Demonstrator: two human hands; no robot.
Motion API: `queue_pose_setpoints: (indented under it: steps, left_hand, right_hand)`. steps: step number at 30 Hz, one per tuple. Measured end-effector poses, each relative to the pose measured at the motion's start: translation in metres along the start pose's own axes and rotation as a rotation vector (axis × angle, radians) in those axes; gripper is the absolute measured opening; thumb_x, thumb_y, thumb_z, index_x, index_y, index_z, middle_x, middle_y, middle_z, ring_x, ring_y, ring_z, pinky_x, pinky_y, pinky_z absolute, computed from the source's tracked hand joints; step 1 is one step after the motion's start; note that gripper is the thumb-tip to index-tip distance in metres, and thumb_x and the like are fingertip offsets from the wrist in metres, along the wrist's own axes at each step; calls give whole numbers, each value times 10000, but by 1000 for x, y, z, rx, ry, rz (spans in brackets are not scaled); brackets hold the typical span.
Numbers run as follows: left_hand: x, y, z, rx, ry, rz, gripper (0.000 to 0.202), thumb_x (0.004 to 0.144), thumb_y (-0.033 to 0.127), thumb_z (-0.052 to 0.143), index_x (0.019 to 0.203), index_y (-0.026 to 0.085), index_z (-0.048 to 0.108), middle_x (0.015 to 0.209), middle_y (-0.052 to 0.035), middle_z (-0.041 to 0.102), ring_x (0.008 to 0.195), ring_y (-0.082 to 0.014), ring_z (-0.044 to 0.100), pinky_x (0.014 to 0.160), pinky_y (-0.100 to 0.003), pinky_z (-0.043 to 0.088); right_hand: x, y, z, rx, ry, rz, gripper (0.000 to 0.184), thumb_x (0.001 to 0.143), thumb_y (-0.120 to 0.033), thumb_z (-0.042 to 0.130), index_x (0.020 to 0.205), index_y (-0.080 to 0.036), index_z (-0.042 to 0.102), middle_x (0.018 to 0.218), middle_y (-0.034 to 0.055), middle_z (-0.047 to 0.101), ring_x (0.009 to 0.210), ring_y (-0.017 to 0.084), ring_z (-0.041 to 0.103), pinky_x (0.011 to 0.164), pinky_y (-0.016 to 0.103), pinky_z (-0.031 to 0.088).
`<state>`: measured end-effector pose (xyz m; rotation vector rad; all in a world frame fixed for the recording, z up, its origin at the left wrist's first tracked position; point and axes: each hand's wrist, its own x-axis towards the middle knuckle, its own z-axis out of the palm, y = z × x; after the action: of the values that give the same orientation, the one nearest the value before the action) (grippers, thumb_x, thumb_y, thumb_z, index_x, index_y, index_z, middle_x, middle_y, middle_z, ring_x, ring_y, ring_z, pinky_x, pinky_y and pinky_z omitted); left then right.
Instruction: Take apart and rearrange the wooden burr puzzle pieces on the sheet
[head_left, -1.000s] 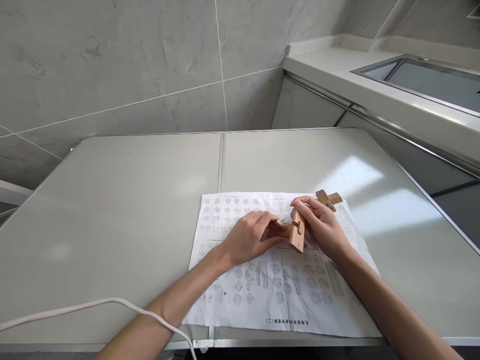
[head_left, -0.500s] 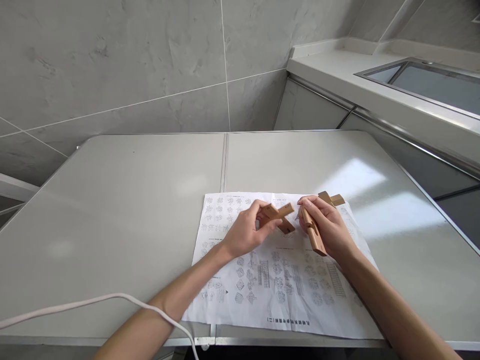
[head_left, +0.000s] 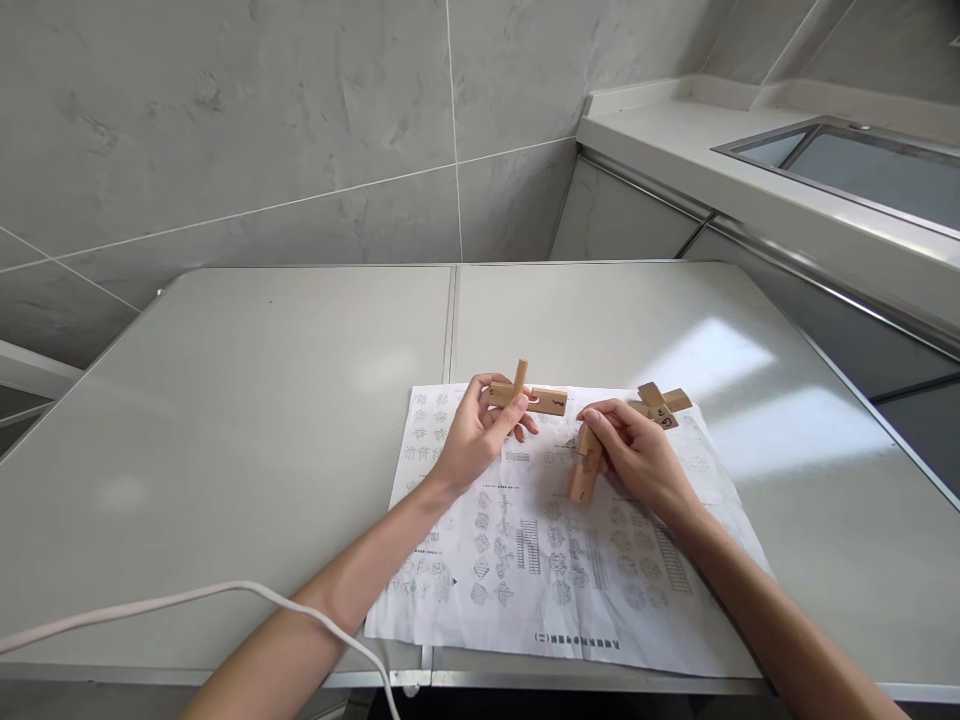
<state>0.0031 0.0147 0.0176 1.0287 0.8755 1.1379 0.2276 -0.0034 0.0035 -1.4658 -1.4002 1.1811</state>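
Nearest: a white cable (head_left: 240, 588) runs in from the left and crosses in front of the left forearm; contact cannot be told. It lies well apart from the fingers and does not block them.

Next, a creased printed sheet (head_left: 510, 635) on the counter (head_left: 225, 420), below both hands.

Right hand (head_left: 637, 450): fingers closed on the far end of a notched wooden block (head_left: 581, 482). Long axis runs near-to-far, free end toward the body and slightly left. Whether that end touches the sheet: cannot tell.

Left hand (head_left: 480, 425): fingers pinch a crossed wooden pair (head_left: 551, 402), one bar about left-to-right, the other pointing away. Free end of the crosswise bar extends rightward, toward the right hand.

Key relation: block lies right of and nearer the body than the pair; long axes roughly crosswise, pieces apart, nothing between them.

Just beyond the right hand, a wooden cluster (head_left: 664, 405) sits at the sheet's far right edge, out of that gap.

Farther: white worktop (head_left: 637, 130) at right, grey tiled wall (head_left: 225, 120) behind.
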Motion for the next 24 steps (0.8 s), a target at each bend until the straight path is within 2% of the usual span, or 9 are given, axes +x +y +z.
queue_pose_setpoints:
  steps: [6,10,15,18,24]
  left_hand:
    - [3,3,-4,-119,-7,-44,385,921,442,819,1118,219,576,1154,-57,720,807,-160,748,753,-330,558]
    - [2,6,-4,-153,-42,-67,392,921,410,826,1188,223,607,1153,-58,721,806,-167,751,778,-354,563]
    - [1,8,-4,-170,-94,-122,391,949,437,794,1211,176,667,1056,-69,727,827,-181,737,818,-367,555]
    - [2,7,-5,-186,-115,-126,390,985,471,744,1198,150,682,1105,-108,744,792,-170,715,816,-365,554]
    - [4,4,-6,-187,-134,-126,397,1013,473,705,1252,157,670,1209,-152,746,789,-173,708,765,-345,534]
  right_hand:
    - [0,0,2,-52,-57,-36,408,1013,-647,607,1071,-250,684,610,-22,603,520,177,539,519,312,418]
    - [0,3,2,-72,-79,-57,398,1017,-623,613,1136,-251,689,633,-22,593,536,181,541,519,312,405]
    - [0,7,1,-191,-59,-103,364,1015,-585,628,1175,-264,688,651,-31,567,547,169,477,537,310,382]
    - [0,8,3,-270,-45,-150,353,1016,-555,630,1196,-258,693,663,-28,553,563,174,459,551,318,384]
    - [-1,7,9,-464,44,-315,279,1052,-452,582,1200,-244,693,879,39,675,677,201,576,639,360,469]
